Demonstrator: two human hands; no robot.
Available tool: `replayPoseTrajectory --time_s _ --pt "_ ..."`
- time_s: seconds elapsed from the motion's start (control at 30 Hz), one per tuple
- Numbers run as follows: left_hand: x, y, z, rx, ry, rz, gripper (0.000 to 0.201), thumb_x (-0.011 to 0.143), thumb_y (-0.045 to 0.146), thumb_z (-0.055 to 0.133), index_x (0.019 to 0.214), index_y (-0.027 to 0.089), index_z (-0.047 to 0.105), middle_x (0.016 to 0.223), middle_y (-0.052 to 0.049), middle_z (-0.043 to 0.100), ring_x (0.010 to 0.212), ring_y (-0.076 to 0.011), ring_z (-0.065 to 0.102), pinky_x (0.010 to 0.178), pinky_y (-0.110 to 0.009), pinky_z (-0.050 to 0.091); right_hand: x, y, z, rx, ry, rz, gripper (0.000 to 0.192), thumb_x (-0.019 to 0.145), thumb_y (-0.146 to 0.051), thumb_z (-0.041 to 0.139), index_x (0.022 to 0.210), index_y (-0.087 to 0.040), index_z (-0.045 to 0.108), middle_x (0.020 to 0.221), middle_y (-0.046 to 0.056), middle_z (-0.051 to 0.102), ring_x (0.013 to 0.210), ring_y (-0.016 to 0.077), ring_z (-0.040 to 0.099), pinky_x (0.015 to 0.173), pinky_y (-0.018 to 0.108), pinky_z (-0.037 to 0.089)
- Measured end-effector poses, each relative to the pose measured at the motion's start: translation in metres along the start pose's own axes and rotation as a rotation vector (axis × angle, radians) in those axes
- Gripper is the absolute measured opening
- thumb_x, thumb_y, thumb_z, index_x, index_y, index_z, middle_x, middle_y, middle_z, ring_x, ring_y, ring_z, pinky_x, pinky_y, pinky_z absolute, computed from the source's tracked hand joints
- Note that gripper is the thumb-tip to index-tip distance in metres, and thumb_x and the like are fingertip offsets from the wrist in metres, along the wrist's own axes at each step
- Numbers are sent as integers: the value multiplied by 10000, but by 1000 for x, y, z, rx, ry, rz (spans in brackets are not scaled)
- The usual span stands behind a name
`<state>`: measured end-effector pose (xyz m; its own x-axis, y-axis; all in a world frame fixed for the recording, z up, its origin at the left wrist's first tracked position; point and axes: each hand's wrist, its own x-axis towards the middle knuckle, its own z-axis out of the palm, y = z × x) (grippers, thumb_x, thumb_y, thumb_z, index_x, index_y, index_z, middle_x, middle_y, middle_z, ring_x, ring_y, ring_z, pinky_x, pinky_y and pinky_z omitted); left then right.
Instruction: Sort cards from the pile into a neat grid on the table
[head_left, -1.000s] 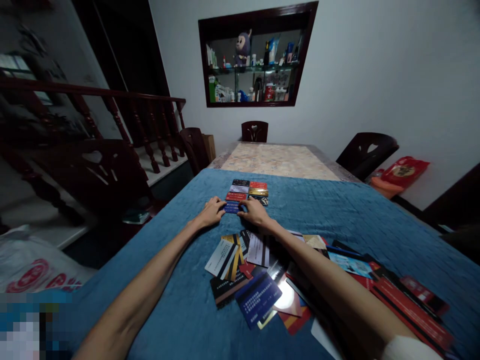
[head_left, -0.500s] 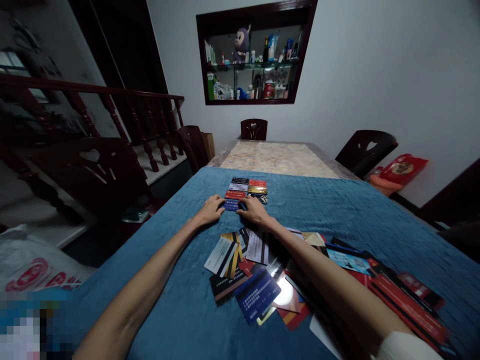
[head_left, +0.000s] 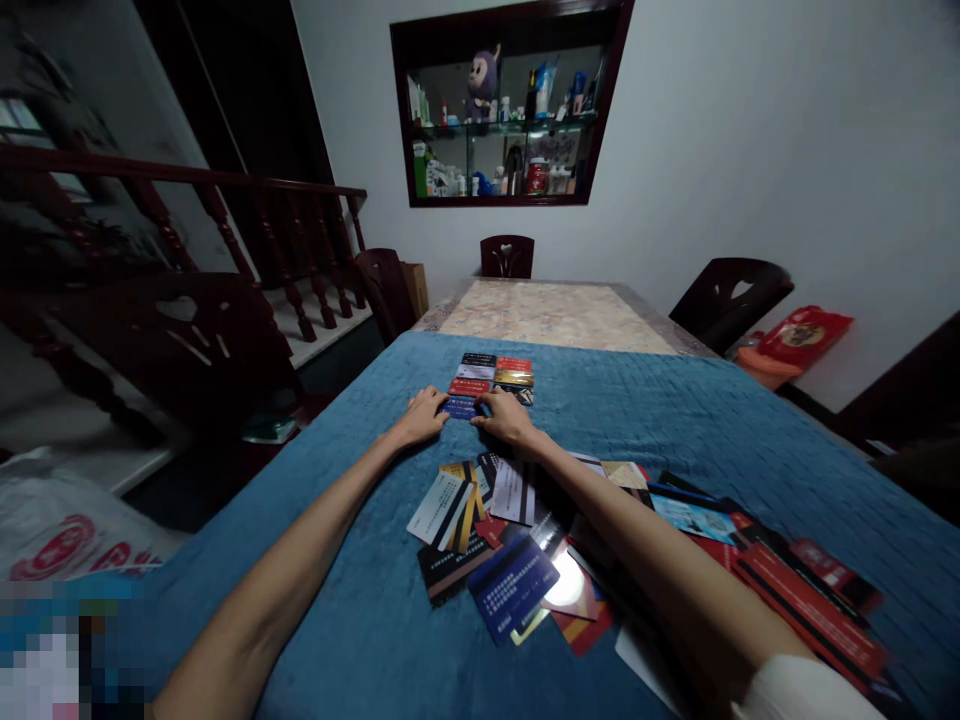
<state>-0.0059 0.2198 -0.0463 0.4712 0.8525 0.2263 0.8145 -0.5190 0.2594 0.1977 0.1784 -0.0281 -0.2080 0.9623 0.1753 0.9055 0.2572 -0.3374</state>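
A blue card (head_left: pixel 459 408) lies at the near end of the left column of cards, pinched at its edges between both my hands. My left hand (head_left: pixel 421 414) touches its left end with thumb and fingertips. At the right end, my right hand (head_left: pixel 505 416) has its fingers curled on the card, partly covering it. Just beyond are a red card (head_left: pixel 469 386), a white-grey card (head_left: pixel 475 371) and a black card (head_left: pixel 478 358). The right column holds a red-orange card (head_left: pixel 514 364), a gold card (head_left: pixel 514 378) and a dark patterned card (head_left: pixel 520 395).
Closer to me, a loose pile of cards includes a dark blue card (head_left: pixel 513 585) and a pale card (head_left: pixel 439 510). My right forearm passes over part of it. Red cards (head_left: pixel 814 610) lie at the right. A blue cloth (head_left: pixel 322 610) covers the table's near part; chairs surround it.
The hands stay on the blue card with almost no movement. The whole view has shifted very slightly.
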Motion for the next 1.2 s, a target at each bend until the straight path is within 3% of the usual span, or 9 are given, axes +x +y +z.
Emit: replayPoseTrajectory --time_s 0.2,0.33,0.57,0.83,0.93,1.2 --pt "-6 3 -3 -24 27 3 355 871 231 531 1213 152 588 1113 -104 570 1088 -250 531 993 -422 426 -7 2 -5 12 0 -64 430 842 -355 679 1231 -180 626 1234 115 594 1097 230 553 886 303 427" --pt "-12 7 -9 -38 103 -10 344 862 214 534 1192 159 609 1103 -103 580 1088 -259 533 981 -427 435 -24 5 -19 -2 4 -122 374 867 -253 617 1239 -216 627 1262 97 584 1113 243 511 909 345 405" --pt "-30 35 -25 -33 158 -4 274 868 233 526 1099 161 653 1086 -102 602 1082 -274 527 974 -451 428 -61 10 -49 -48 -30 -235 382 842 -153 597 1204 -259 659 1188 68 649 1098 268 464 875 381 368" --pt "-58 82 -41 53 88 30 253 861 224 533 1079 174 652 1120 -98 615 1093 -288 521 939 -463 426 -104 7 -61 -71 -65 -331 342 872 -141 574 1182 -260 656 1193 71 644 1108 251 442 840 369 345" --pt "-70 97 -49 104 42 27 173 851 276 566 940 177 675 1037 -101 650 1058 -305 533 920 -473 425 -117 1 -59 -77 -75 -361 359 874 -149 579 1205 -273 643 1201 69 642 1118 255 435 843 374 340" --pt "-104 116 -67 208 -153 0 271 736 485 651 752 214 650 837 -108 698 907 -323 633 801 -431 473 -128 -25 -45 -98 -129 -478 308 886 -315 618 1189 -264 643 1239 76 631 1153 274 420 882 409 333"
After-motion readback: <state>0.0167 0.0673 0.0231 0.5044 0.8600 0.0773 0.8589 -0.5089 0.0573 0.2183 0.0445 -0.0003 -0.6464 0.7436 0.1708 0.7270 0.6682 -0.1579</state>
